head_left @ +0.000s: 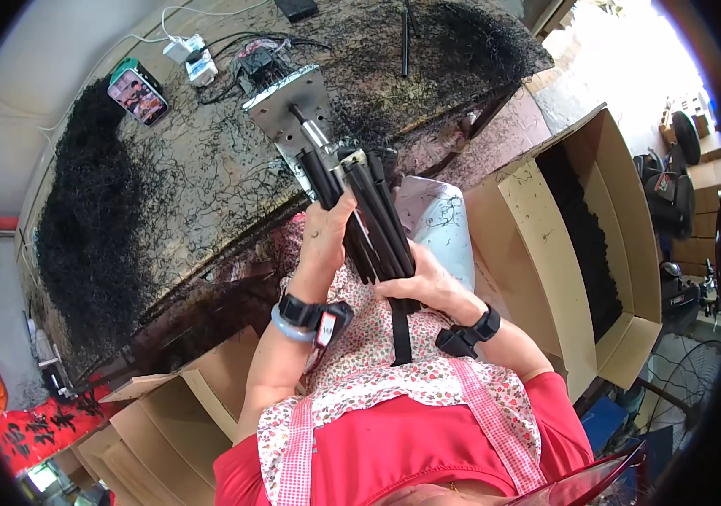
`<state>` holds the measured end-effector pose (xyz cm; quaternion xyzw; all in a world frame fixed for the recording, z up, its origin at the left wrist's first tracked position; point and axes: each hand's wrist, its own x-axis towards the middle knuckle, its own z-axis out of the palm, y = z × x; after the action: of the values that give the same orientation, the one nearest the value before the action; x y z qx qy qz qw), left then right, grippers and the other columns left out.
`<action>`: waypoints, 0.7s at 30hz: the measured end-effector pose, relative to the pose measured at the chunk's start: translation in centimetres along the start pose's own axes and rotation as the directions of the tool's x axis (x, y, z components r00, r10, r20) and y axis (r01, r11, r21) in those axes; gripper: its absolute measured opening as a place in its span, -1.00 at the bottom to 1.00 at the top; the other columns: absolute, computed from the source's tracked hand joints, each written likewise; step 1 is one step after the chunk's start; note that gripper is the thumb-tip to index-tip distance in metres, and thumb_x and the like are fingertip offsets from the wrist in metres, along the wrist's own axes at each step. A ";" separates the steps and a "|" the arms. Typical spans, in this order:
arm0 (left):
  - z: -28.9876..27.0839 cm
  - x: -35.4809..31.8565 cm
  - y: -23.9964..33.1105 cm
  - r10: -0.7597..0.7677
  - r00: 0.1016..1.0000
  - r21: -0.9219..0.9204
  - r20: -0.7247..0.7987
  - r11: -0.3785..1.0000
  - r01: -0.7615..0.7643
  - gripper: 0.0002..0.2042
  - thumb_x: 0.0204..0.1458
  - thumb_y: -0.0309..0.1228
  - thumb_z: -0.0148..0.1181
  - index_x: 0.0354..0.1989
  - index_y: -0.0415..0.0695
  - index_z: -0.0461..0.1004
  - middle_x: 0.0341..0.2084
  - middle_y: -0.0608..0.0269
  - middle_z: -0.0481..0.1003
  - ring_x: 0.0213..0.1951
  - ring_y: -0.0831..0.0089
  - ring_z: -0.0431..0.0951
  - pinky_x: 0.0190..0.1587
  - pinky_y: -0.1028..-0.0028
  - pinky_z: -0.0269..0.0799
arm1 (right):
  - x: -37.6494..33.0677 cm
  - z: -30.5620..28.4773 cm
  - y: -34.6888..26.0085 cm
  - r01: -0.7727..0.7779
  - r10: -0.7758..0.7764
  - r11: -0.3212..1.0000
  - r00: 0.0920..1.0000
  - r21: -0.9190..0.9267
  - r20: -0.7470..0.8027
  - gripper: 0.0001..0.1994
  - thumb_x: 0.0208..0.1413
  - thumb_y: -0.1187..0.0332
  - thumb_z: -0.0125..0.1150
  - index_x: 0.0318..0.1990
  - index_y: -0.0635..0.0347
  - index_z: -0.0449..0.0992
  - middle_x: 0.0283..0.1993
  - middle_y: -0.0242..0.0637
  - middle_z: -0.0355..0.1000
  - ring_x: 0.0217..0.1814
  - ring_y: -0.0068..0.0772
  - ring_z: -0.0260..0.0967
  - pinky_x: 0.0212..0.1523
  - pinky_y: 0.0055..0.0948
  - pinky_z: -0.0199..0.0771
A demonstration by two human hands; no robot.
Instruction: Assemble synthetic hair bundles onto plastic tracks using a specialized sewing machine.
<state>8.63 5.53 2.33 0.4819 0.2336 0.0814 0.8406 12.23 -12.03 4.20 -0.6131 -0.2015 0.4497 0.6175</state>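
Note:
My right hand (429,280) is closed round a bundle of several long black tubes (383,221), which slants up and away from my lap. My left hand (326,234) grips a single black tube (319,178), its upper end beside the metal spindle (316,135) of a small motor-driven machine. Behind the spindle stands the machine's upright metal plate (288,103), with the motor (261,63) and its wires at the back. Whether the held tube touches the spindle I cannot make out. The fingertips of my left hand are partly hidden.
Curly black shavings (82,219) heap on the left of the worktable (187,244) and at its far right. A phone (138,96) leans on a green stand near a white power plug (201,67). An open cardboard box (537,244) stands at right, others lower left.

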 end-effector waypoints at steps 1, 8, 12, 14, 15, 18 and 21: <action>0.1 0.0 0.2 -0.028 0.999 0.011 -0.022 1.000 0.028 -0.72 0.06 -0.19 0.26 -0.32 -0.20 0.53 -0.50 0.31 0.54 -0.53 0.59 0.47 -0.44 0.59 0.37 | -0.3 0.2 -0.2 0.033 -0.032 0.999 0.998 0.009 -0.050 -0.54 -0.12 0.52 0.25 0.03 0.31 0.36 -0.37 -0.36 0.43 -0.44 -0.60 0.40 -0.46 -0.55 0.46; 0.3 -0.1 -0.9 -0.240 0.971 -0.039 0.005 0.970 0.240 -0.71 0.08 -0.15 0.25 -0.32 -0.17 0.52 -0.54 0.36 0.51 -0.55 0.61 0.47 -0.54 0.63 0.33 | 0.2 -0.1 -2.0 -0.082 0.113 0.934 0.991 0.347 -0.070 -0.54 -0.10 0.48 0.29 0.02 0.31 0.37 -0.44 -0.34 0.44 -0.53 -0.58 0.40 -0.53 -0.55 0.40; -0.7 1.9 -1.5 -0.050 0.998 -0.046 -0.044 0.998 0.048 -0.72 0.08 -0.15 0.24 -0.34 -0.14 0.52 -0.55 0.38 0.51 -0.57 0.61 0.48 -0.58 0.63 0.31 | 2.4 -1.1 -2.0 -0.141 0.150 0.962 0.989 0.232 -0.021 -0.51 -0.12 0.48 0.30 0.04 0.31 0.36 -0.32 -0.30 0.46 -0.51 -0.57 0.41 -0.50 -0.55 0.42; -0.9 2.1 -1.5 -0.069 0.993 0.011 -0.096 0.997 0.070 -0.72 0.09 -0.14 0.23 -0.35 -0.13 0.52 -0.56 0.38 0.51 -0.58 0.61 0.47 -0.59 0.63 0.31 | 2.5 -1.4 -1.6 -0.183 0.189 0.961 0.982 0.209 -0.008 -0.50 -0.12 0.48 0.30 0.05 0.32 0.36 -0.30 -0.30 0.46 -0.49 -0.57 0.42 -0.47 -0.56 0.43; -0.9 2.0 -1.5 -0.048 0.994 0.040 -0.096 0.998 0.052 -0.73 0.09 -0.14 0.23 -0.36 -0.12 0.52 -0.56 0.38 0.50 -0.59 0.61 0.47 -0.60 0.63 0.30 | 2.3 -1.5 -1.2 -0.198 0.203 0.959 0.979 0.203 0.000 -0.50 -0.11 0.48 0.30 0.06 0.33 0.35 -0.29 -0.29 0.47 -0.47 -0.56 0.42 -0.45 -0.57 0.44; -0.4 1.5 -1.5 -0.216 0.968 -0.062 -0.129 0.976 0.209 -0.73 0.10 -0.13 0.22 -0.37 -0.10 0.51 -0.57 0.40 0.49 -0.59 0.63 0.45 -0.61 0.62 0.28 | 2.3 -0.1 0.5 -0.054 0.055 0.996 0.998 0.074 -0.022 -0.49 -0.11 0.50 0.28 0.07 0.33 0.35 -0.31 -0.30 0.46 -0.44 -0.57 0.42 -0.41 -0.57 0.44; -0.1 0.7 -1.7 -0.185 0.980 -0.184 -0.075 0.968 0.169 -0.72 0.10 -0.11 0.22 -0.36 -0.10 0.52 -0.55 0.39 0.50 -0.57 0.63 0.46 -0.57 0.60 0.30 | 1.8 0.8 1.5 0.221 -0.240 0.963 0.964 -0.155 -0.115 -0.51 -0.10 0.54 0.25 0.07 0.32 0.35 -0.37 -0.33 0.43 -0.42 -0.57 0.40 -0.38 -0.56 0.43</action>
<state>9.01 4.97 0.61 0.3784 0.3060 0.0483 0.8723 12.04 -10.38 2.39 -0.6562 -0.2613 0.3173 0.6328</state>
